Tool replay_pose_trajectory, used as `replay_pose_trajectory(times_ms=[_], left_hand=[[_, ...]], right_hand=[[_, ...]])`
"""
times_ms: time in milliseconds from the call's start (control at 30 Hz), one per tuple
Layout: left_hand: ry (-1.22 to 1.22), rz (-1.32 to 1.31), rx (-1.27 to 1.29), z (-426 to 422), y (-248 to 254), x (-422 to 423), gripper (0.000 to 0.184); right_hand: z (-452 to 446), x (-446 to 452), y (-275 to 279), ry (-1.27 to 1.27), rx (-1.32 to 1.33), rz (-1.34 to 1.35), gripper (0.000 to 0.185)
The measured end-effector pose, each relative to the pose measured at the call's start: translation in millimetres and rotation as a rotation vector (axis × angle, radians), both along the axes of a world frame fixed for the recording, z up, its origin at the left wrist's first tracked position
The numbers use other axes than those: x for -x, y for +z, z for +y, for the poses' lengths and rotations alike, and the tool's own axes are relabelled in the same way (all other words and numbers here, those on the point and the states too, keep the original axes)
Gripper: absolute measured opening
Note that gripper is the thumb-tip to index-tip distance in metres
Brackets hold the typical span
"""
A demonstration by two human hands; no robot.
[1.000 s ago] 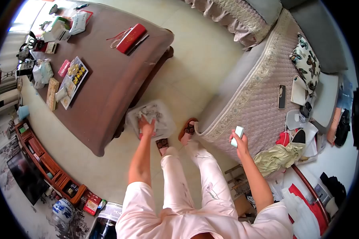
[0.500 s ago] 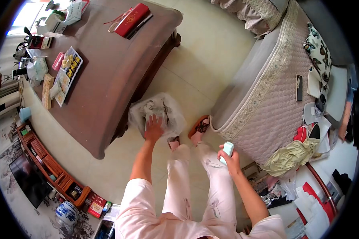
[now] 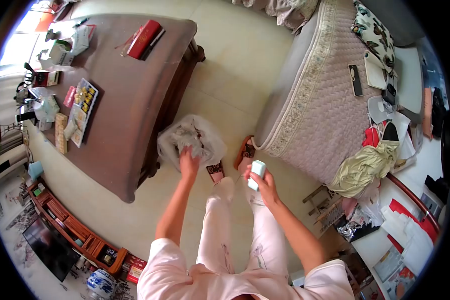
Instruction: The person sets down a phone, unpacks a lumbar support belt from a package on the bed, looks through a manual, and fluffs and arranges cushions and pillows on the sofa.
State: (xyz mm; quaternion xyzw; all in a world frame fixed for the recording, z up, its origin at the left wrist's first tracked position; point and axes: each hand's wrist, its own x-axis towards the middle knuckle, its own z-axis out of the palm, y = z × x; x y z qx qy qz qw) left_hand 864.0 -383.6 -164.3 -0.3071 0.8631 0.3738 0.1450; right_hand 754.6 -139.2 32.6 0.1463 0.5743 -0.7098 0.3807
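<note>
clasping pale box (image 3: 256, 174), right grip (image 3: 267, 189) closed

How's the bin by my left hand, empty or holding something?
Not empty: crumpled pale material shows inside the bin, by your left hand. How full, I cannot tell.

A single wide-angle, head-worn camera looked forward and steeply down from well above the glossy, cream tiled floor (image 3: 227, 87).

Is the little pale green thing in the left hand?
No, the right hand holds the pale green thing, while the left hand is at the bin.
</note>
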Motion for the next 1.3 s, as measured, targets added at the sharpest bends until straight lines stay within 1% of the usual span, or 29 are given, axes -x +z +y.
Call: replay_pose_trajectory(times_ms=[33,100,167,200,233,267,300,333,367,433,467,500,533,567,600,633,667,700,733,767,800,867,900,967,1100,1167,1233,1267,1300], left_hand=[[0.061,0.126,-0.144,8.2,33.0,-6.6,0.066],[-0.100,0.414,-0.307,48.2,137.5,7.9,0.069],[0.047,0.412,-0.638,87.7,187.2,2.3,0.068],[0.242,0.412,-0.743,103.5,207.9,3.6,0.068],[0.443,0.432,-0.848,111.7,217.1,10.3,0.067],[0.449,0.458,-0.712,106.7,207.7,5.0,0.065],[0.584,0.482,-0.751,101.9,213.2,5.8,0.057],[0.570,0.552,-0.754,94.2,206.6,5.9,0.054],[0.562,0.616,-0.768,84.7,201.6,1.9,0.051],[0.501,0.640,-0.327,40.3,196.1,6.4,0.040],[0.328,0.349,0.052,2.7,202.6,14.2,0.035],[0.353,0.544,0.316,-39.3,148.5,-0.5,0.031],[0.639,0.480,-0.379,-87.1,145.4,2.6,0.029],[0.725,0.373,-0.595,-99.7,187.7,32.5,0.029],[0.676,0.372,-0.389,-114.1,211.5,47.7,0.019],[0.888,0.637,-1.292,-196.6,141.6,10.9,0.028],[0.766,0.617,-0.781,-234.2,130.2,-4.0,0.036],[0.594,0.280,-0.004,-272.2,124.4,-20.9,0.045],[0.601,-0.004,0.487,-309.1,121.4,-36.7,0.054],[0.541,-0.080,0.615,-348.7,108.0,-46.3,0.054],[0.498,-0.091,0.726,-362.7,108.9,-44.4,0.058],[0.425,-0.151,0.759,-390.8,109.5,-39.5,0.058],[0.349,-0.215,0.694,-423.5,24.8,16.2,0.059],[0.335,-0.251,0.755,-404.6,41.7,27.3,0.063],[0.209,0.037,0.919,-362.1,74.3,43.2,0.066],[0.074,0.409,0.928,-339.5,68.0,40.8,0.055],[0.133,0.618,0.452,-267.2,72.9,38.8,0.042],[0.008,0.467,0.416,-239.7,79.8,34.4,0.035],[0.201,0.583,-0.033,-192.7,75.6,32.4,0.035]], right_hand=[[-7.7,-5.7,-2.9,-0.014,-0.005,0.057,0.024],[-28.0,-7.2,0.3,0.059,-0.104,0.174,0.024],[-53.5,-12.8,0.5,0.057,-0.085,0.233,0.027],[-63.3,-16.7,-0.8,0.105,-0.131,0.309,0.030],[-76.0,-13.7,13.1,0.170,-0.152,0.306,0.032],[-84.0,-22.8,10.5,0.250,-0.143,0.298,0.032],[-92.6,-25.8,5.5,0.314,-0.145,0.300,0.033],[-101.6,-19.4,22.4,0.408,-0.198,0.350,0.036],[-106.6,-18.7,16.9,0.443,-0.220,0.466,0.041],[-114.6,-17.2,27.7,0.313,-0.134,0.525,0.047],[-111.0,-13.7,30.1,0.357,-0.157,0.532,0.049],[-100.1,-9.7,31.7,0.386,-0.217,0.534,0.051],[-86.4,-8.7,27.7,0.388,-0.202,0.549,0.048],[-65.0,-7.4,22.3,0.381,-0.217,0.566,0.046],[-48.5,-10.5,19.0,0.408,-0.262,0.490,0.044],[-29.6,-13.5,17.0,0.440,-0.280,0.412,0.041],[10.4,-17.2,28.4,0.399,-0.385,0.359,0.038],[33.6,-24.5,42.2,0.405,-0.397,0.287,0.035],[68.2,-40.3,40.0,0.280,-0.356,0.101,0.034],[107.4,-53.6,36.4,0.213,-0.399,0.205,0.032],[132.6,-48.9,64.5,0.272,-0.546,0.182,0.032],[184.1,-64.0,76.4,0.279,-0.718,0.185,0.029],[152.1,-53.0,40.2,0.228,-0.803,0.184,0.028],[173.2,-71.0,30.9,0.185,-0.817,0.166,0.028],[189.8,-75.3,12.4,0.063,-0.795,0.121,0.028],[208.3,-65.5,8.1,-0.018,-0.746,0.089,0.027],[238.3,-44.2,6.7,-0.191,-0.726,0.101,0.027],[256.6,-27.5,14.8,-0.229,-0.734,0.076,0.025],[283.3,-13.7,10.2,-0.240,-0.770,0.099,0.026]])
